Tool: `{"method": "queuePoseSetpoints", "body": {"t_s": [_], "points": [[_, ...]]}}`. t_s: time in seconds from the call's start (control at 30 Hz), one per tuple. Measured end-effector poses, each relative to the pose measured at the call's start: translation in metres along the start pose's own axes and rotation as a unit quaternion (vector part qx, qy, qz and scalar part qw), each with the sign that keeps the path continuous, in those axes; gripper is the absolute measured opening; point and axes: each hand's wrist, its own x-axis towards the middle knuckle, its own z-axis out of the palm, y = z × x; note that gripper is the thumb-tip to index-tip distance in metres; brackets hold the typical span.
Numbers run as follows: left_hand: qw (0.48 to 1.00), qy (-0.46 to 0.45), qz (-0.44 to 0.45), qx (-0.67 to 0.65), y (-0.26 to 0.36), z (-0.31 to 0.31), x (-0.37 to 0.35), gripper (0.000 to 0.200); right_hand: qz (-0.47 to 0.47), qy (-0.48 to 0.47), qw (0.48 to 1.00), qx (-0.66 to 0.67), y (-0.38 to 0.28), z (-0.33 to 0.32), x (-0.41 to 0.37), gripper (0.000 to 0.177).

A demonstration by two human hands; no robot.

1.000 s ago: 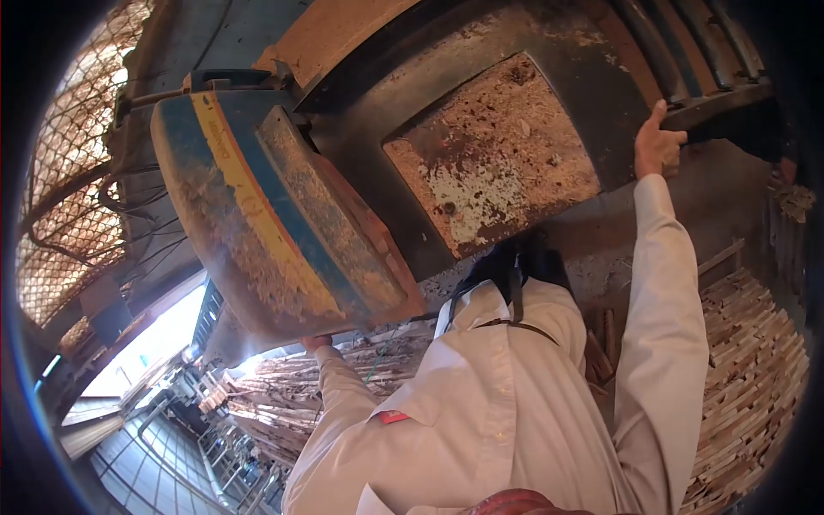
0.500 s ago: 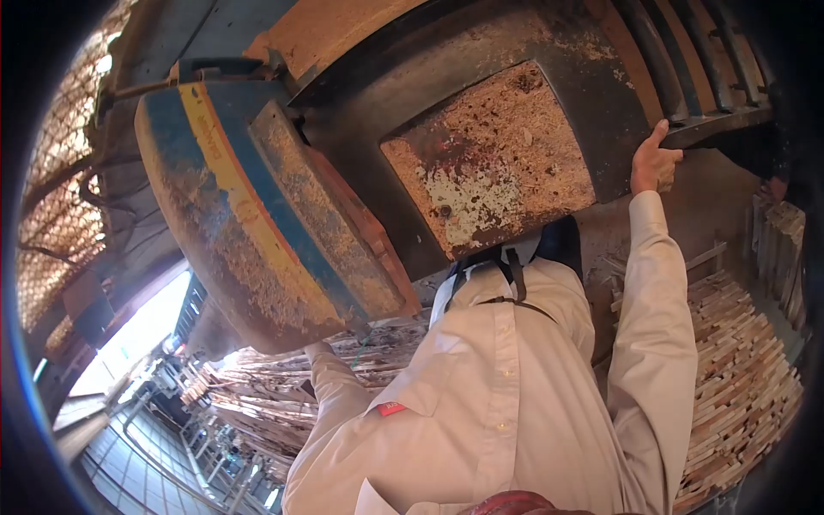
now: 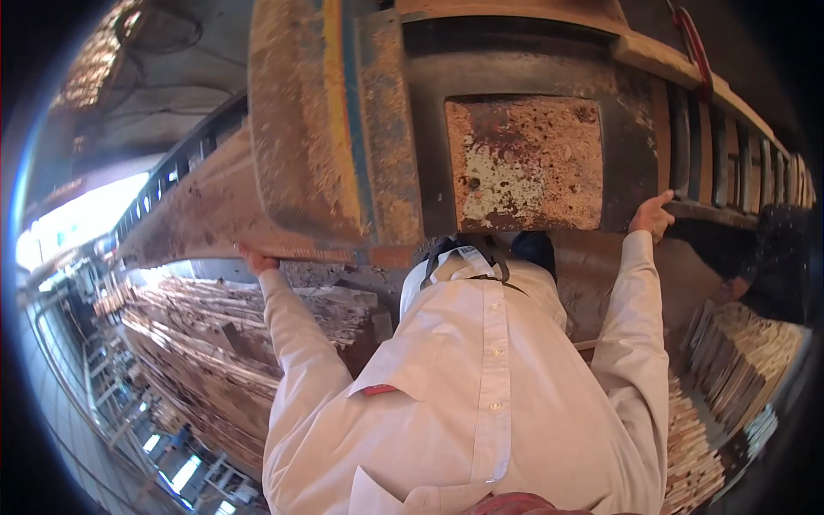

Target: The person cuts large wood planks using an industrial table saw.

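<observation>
A large woodworking machine stands before me, with a worn blue and yellow housing point(image 3: 300, 129) and a dark metal table point(image 3: 429, 172). Set in the table is a square panel point(image 3: 532, 163) with flaking paint and sawdust. My left hand point(image 3: 256, 259) grips the lower edge of the sloping, dusty side table point(image 3: 197, 206) left of the housing; part of its fingers is hidden. On the right, my right hand point(image 3: 654, 216) is closed around the table's corner beside the slatted roller section point(image 3: 721, 154), its thumb on top.
Long stacked wood strips point(image 3: 206, 343) lie below on the left. More stacked pieces point(image 3: 747, 352) stand at the right. A person in dark clothing point(image 3: 777, 257) is at the right edge, a hand point(image 3: 734, 287) low. A red clamp-like bar point(image 3: 693, 51) sits on the far rail.
My view has swung left and levelled, so the machine appears straighter. My left hand, hidden behind the housing before, now shows on the side table's edge. My right hand stays at the corner.
</observation>
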Motion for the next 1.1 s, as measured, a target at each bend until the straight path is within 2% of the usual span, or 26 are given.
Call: {"method": "queuePoseSetpoints", "body": {"t_s": [0.17,0.2,0.23,0.27,0.33,0.4,0.43,0.53,0.57,0.67,0.77,0.87,0.93,1.0,1.07,1.1], "points": [[0.998,0.036,0.037,0.046,0.001,0.001,-0.004,0.079,-0.001,-0.007,1.0,0.024,0.001,-0.003,-0.002,0.093],[0.999,0.037,0.014,-0.009,0.011,0.001,-0.004,0.081,-0.004,-0.01,0.999,0.031,0.004,-0.001,0.0,0.093],[0.987,0.047,-0.027,-0.152,0.011,0.006,-0.005,0.08,-0.007,-0.013,0.999,0.038,0.006,0.0,0.001,0.093],[0.953,0.054,-0.065,-0.292,0.011,0.008,0.0,0.079,-0.009,-0.015,0.999,0.045,0.006,-0.001,0.005,0.093],[0.889,0.065,-0.113,-0.439,0.015,0.015,0.007,0.078,-0.024,-0.009,0.999,0.041,0.001,-0.014,-0.009,0.09],[0.872,0.076,-0.136,-0.463,0.021,0.013,0.007,0.08,-0.032,0.003,0.999,0.015,0.007,-0.004,-0.001,0.087],[0.816,0.095,-0.235,-0.519,0.081,-0.009,-0.004,0.067,-0.031,0.008,0.999,0.017,0.009,0.001,0.004,0.086],[0.766,0.097,-0.239,-0.588,0.084,-0.009,-0.002,0.059,-0.014,-0.011,0.999,0.034,0.005,-0.006,-0.003,0.086],[0.776,0.092,-0.241,-0.575,0.082,-0.008,-0.002,0.068,-0.012,-0.011,0.999,0.031,0.004,-0.007,-0.004,0.086],[0.752,0.092,-0.269,-0.594,0.083,-0.009,0.0,0.067,-0.009,-0.012,1.0,0.021,0.003,-0.01,-0.007,0.086],[0.779,0.123,-0.246,-0.563,0.046,0.014,0.008,0.068,-0.008,-0.017,1.0,0.015,0.002,-0.011,-0.006,0.088],[0.779,0.117,-0.263,-0.557,0.065,0.002,-0.001,0.067,-0.022,0.006,1.0,0.004,0.006,-0.002,0.003,0.091],[0.826,0.118,-0.241,-0.496,0.056,0.006,-0.003,0.067,-0.017,-0.005,1.0,0.012,0.006,-0.003,0.002,0.095],[0.837,0.117,-0.237,-0.48,0.049,0.007,-0.002,0.066,-0.006,-0.012,1.0,0.017,0.005,-0.003,0.003,0.096],[0.814,0.112,-0.25,-0.512,0.047,0.009,-0.002,0.066,-0.009,-0.015,1.0,0.021,0.006,-0.002,0.005,0.096],[0.821,0.114,-0.241,-0.506,0.048,0.009,-0.003,0.066,-0.009,-0.015,1.0,0.023,0.005,-0.003,0.004,0.096]]}}
